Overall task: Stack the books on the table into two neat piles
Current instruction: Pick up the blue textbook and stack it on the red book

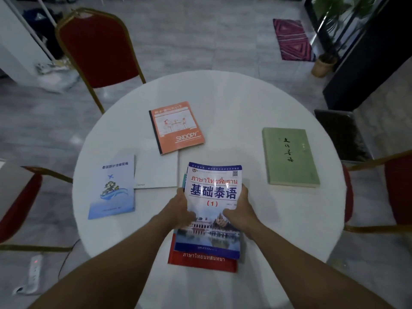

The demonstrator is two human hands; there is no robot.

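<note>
Blue textbook point(213, 210) at the near edge of the bench point(256, 103), long axis running away from the person. It tops a pile: red book point(201, 263) beneath, a teal edge between; pile count at least three. Left hand point(181, 211) and right hand point(242, 211) are clamped on its two long sides, apparently squaring it. Loose books, four: white booklet point(156, 168) nearest, just left of the pile; pale blue booklet point(113, 188) toward the left edge; orange notebook point(177, 128) centre; green book point(289, 157) toward the right edge, lying along the same axis. Judgement: left hand nearer the three left-side books, right hand nearer the green.
</note>
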